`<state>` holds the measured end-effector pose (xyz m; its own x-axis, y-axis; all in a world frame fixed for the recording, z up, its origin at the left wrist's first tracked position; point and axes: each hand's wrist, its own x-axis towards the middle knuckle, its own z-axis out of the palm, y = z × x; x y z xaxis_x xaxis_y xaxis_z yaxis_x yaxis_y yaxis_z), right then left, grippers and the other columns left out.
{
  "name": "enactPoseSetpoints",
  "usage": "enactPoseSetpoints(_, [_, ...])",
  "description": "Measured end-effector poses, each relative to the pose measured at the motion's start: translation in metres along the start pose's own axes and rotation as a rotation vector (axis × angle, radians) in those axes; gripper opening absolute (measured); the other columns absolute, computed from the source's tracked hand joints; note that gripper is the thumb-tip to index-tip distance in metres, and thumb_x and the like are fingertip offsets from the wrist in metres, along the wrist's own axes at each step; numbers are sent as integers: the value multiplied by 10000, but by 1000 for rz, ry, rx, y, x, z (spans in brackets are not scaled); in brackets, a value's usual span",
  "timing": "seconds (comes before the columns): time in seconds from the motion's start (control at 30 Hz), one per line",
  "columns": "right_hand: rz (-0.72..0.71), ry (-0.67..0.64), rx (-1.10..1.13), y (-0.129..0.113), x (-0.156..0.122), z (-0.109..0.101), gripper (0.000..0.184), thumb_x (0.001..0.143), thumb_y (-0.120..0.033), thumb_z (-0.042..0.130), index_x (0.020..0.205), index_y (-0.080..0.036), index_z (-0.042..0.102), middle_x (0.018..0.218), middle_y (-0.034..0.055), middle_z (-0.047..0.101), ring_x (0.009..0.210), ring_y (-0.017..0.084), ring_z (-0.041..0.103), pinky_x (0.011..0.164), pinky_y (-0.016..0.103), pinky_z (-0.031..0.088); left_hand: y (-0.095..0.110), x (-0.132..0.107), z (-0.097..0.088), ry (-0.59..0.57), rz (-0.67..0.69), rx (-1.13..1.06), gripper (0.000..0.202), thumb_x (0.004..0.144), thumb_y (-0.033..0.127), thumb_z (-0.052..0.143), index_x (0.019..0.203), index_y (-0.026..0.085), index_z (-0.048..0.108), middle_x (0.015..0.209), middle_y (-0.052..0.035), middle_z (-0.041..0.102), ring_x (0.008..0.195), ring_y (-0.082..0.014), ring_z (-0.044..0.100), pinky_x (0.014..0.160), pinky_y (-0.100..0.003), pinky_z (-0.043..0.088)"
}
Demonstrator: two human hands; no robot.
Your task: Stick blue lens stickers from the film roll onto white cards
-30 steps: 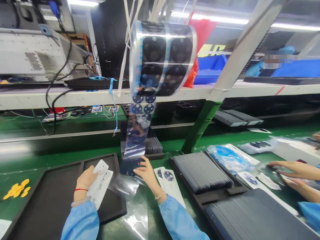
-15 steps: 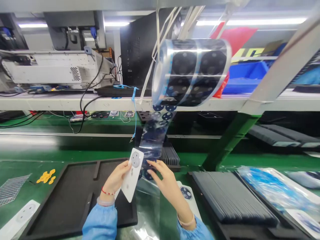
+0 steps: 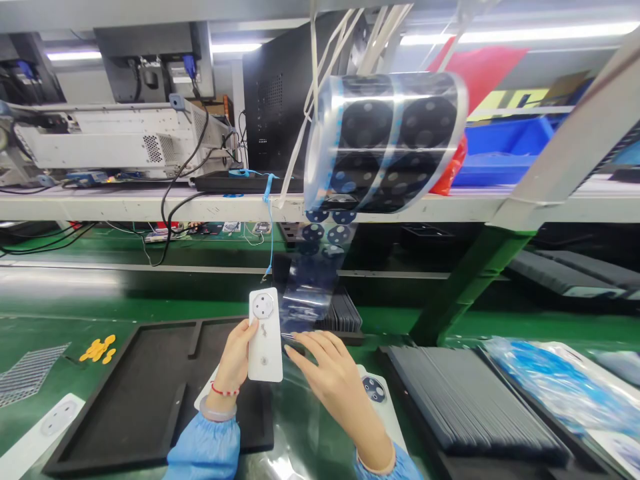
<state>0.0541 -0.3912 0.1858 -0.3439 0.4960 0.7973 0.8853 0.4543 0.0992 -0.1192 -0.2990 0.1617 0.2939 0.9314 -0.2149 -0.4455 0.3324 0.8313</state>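
Note:
My left hand [image 3: 235,357] is closed on a white phone back cover [image 3: 265,360], thumb on its face. The cover stands nearly upright, with a round camera ring near its top. My right hand [image 3: 330,373] is just right of the cover, fingers stretched out and thumb apart. Its fingertips are by the lower end of a clear film strip [image 3: 307,287] bearing dark round stickers; whether they touch it I cannot tell. The strip hangs from a large sticker roll [image 3: 385,140]. Another white phone cover [image 3: 390,413] with a dark camera ring lies partly behind my right wrist.
A black tray [image 3: 140,400] lies at left, beside a white cover [image 3: 43,433] and yellow round pieces [image 3: 99,349]. At right, a black tray holds a stack of grey sheets [image 3: 470,400]. A shelf edge [image 3: 225,208] and slanted post [image 3: 545,133] stand ahead.
The phone cover has turned from tilted to nearly upright, its face more toward me. My right hand has moved slightly lower and left, with its fingers closer together.

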Motion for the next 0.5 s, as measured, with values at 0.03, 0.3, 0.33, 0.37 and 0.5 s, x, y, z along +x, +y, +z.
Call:
enactPoseSetpoints(0.03, [16, 0, 76, -1, 1, -4, 224, 883, -22, 511, 932, -165, 677, 991, 67, 665, 938, 175, 591, 880, 390, 473, -1, 0, 1, 0, 8, 6, 569, 536, 476, 888, 865, 96, 622, 782, -34, 635, 668, -110, 563, 605, -211, 450])
enactPoseSetpoints(0.3, [755, 293, 741, -16, 2, -27, 105, 797, -233, 739, 894, -205, 710, 821, 35, 642, 746, 121, 619, 645, 227, 533, -21, -15, 24, -127, 148, 148, 486, 725, 486, 777, 968, 141, 534, 891, -36, 632, 761, -139, 572, 678, -242, 466])
enactPoseSetpoints(0.33, [884, 348, 790, -18, 3, -24, 197, 798, -268, 740, 979, -197, 710, 835, 40, 638, 742, 124, 624, 657, 232, 546, -24, -21, 28, -184, 170, 217, 449, 771, 470, 743, 997, 142, 536, 932, -48, 636, 797, -148, 576, 707, -249, 470])
enactPoseSetpoints(0.37, [991, 387, 833, -20, 4, -20, 327, 794, -296, 742, 1100, -194, 688, 842, 38, 632, 732, 122, 625, 673, 242, 558, -28, -27, 33, -229, 198, 301, 409, 819, 459, 699, 1024, 143, 541, 974, -60, 636, 840, -156, 578, 737, -251, 471])
enactPoseSetpoints(0.5, [1051, 417, 778, -25, 9, -8, 380, 795, -311, 731, 1149, -182, 679, 882, 44, 627, 732, 113, 621, 715, 245, 567, -36, -51, 47, -235, 312, 549, 334, 948, 425, 518, 1163, 170, 527, 1193, -90, 582, 1050, -177, 558, 869, -239, 452])
